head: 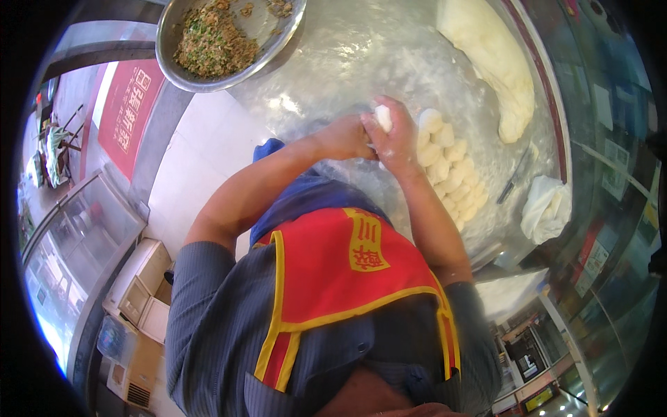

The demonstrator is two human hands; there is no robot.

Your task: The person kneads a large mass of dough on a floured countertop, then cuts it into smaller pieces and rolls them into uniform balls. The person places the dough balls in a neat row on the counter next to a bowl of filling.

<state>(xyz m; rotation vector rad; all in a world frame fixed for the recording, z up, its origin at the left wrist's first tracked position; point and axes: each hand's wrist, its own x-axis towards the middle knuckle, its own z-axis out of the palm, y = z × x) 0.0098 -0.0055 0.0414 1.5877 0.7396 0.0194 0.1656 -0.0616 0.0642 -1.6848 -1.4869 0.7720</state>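
Note:
Between the thumb and curled fingers of my right hand [395,138] a small white lump of dough [383,119] pokes out. My left hand [345,137] presses against the right one from the side; its fingertips are partly hidden there, so what it grips is unclear. Both hands are above a floury metal worktop [333,68]. Just right of my right hand lies a cluster of several floured dough pieces [452,161], partly covered by my forearm. A long thick roll of dough [495,68] rests farther off at the right.
At the upper left, a steel bowl [172,62] contains chopped filling [213,44] with green bits. A knife [513,180] lies near the right edge of the worktop, beside a crumpled white plastic bag [546,208]. Glass panels [615,172] run along the right side.

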